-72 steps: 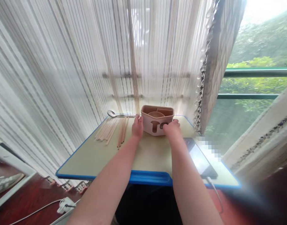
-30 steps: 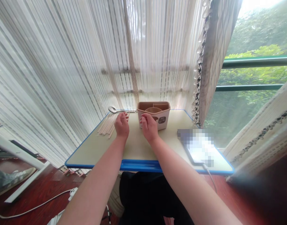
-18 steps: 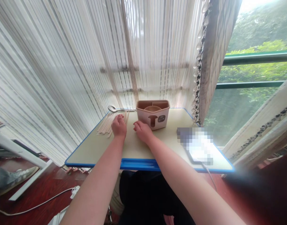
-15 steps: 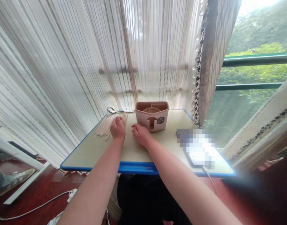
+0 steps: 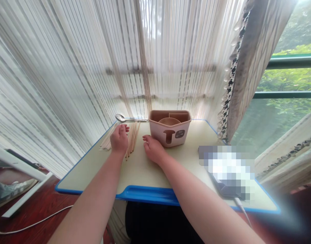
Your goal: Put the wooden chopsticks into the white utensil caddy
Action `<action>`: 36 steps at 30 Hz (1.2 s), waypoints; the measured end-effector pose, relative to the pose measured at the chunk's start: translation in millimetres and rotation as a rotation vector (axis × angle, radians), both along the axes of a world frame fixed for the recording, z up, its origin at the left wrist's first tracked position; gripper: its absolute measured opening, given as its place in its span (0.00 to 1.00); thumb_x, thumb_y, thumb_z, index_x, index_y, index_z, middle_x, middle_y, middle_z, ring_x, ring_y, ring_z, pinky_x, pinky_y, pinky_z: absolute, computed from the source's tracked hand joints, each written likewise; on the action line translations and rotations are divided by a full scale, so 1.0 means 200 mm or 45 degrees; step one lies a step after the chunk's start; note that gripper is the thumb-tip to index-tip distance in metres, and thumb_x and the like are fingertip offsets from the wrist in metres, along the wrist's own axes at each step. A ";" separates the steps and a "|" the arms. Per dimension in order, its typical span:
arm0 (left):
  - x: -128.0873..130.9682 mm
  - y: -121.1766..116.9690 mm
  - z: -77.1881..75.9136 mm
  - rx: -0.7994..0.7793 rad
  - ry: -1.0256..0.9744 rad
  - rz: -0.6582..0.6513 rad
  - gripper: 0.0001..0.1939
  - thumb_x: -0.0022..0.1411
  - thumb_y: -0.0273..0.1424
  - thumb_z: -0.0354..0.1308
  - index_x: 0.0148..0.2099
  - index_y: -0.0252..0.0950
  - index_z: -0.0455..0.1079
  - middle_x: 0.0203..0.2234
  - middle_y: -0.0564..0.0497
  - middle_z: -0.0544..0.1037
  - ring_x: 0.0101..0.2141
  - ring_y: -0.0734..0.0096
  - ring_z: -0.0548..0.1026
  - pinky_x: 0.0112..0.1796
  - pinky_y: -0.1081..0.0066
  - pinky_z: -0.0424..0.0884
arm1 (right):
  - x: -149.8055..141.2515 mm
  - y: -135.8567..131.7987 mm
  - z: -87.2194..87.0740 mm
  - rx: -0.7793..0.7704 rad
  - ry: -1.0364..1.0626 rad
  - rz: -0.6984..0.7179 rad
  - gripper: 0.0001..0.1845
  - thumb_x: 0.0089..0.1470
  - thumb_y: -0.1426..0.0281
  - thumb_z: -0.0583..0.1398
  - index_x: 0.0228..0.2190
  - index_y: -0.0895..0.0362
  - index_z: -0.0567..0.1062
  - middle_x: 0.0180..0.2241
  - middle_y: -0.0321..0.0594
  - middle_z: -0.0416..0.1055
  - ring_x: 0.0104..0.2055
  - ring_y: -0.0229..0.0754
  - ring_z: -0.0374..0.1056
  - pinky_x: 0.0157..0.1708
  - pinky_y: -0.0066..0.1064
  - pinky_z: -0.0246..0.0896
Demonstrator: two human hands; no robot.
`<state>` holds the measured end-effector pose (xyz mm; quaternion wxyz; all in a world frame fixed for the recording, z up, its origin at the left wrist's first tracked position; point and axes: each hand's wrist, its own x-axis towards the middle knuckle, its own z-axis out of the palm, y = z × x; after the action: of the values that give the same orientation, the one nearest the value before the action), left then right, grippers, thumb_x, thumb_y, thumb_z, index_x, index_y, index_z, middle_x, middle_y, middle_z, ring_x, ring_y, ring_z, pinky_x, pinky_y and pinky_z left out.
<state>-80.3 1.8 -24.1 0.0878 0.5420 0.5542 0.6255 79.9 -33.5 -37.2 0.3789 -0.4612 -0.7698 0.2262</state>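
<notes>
My left hand [image 5: 119, 139] lies palm down on a row of wooden chopsticks [image 5: 132, 139] at the back left of the table, fingers stretched over them. My right hand [image 5: 152, 147] rests flat on the tabletop just left of a pink plastic cutlery holder [image 5: 170, 127] with several compartments, fingers open and holding nothing. A metal spoon [image 5: 125, 118] lies behind the chopsticks near the curtain.
The beige table has a blue rim [image 5: 150, 195]. A phone or tablet [image 5: 230, 176] with a cable lies at the front right. Striped sheer curtains [image 5: 94, 67] hang right behind the table. A window railing [image 5: 290, 62] shows at the right. A white cable [image 5: 25, 227] runs over the red floor.
Both hands left the sides of the holder and moved left. My left hand slid further left onto the chopsticks; my right hand settled flat beside the holder.
</notes>
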 end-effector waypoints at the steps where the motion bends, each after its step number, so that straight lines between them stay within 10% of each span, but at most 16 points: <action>1: -0.01 0.00 -0.02 -0.006 0.012 0.003 0.24 0.62 0.46 0.39 0.38 0.34 0.69 0.31 0.46 0.77 0.31 0.69 0.75 0.32 0.71 0.70 | 0.00 0.00 0.00 0.005 -0.032 0.016 0.18 0.56 0.73 0.49 0.47 0.58 0.68 0.47 0.45 0.71 0.49 0.42 0.66 0.49 0.33 0.58; 22: -0.09 0.05 -0.06 -0.183 -0.500 -0.011 0.25 0.60 0.46 0.38 0.35 0.33 0.67 0.31 0.42 0.77 0.32 0.66 0.77 0.30 0.69 0.72 | -0.04 -0.06 -0.03 0.153 -0.488 0.252 0.22 0.58 0.66 0.49 0.54 0.49 0.67 0.58 0.41 0.60 0.59 0.46 0.54 0.57 0.41 0.48; 36: -0.09 0.02 -0.07 -0.180 -0.386 -0.027 0.25 0.61 0.48 0.39 0.34 0.34 0.68 0.30 0.43 0.78 0.32 0.65 0.76 0.31 0.68 0.71 | -0.09 -0.09 0.01 0.210 -0.548 0.222 0.18 0.58 0.66 0.50 0.48 0.53 0.71 0.53 0.43 0.65 0.55 0.45 0.58 0.54 0.39 0.50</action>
<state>-98.3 6.5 -38.7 0.2148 0.4398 0.5715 0.6587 62.3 -51.4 -35.2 0.2217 -0.3980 -0.8855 0.0909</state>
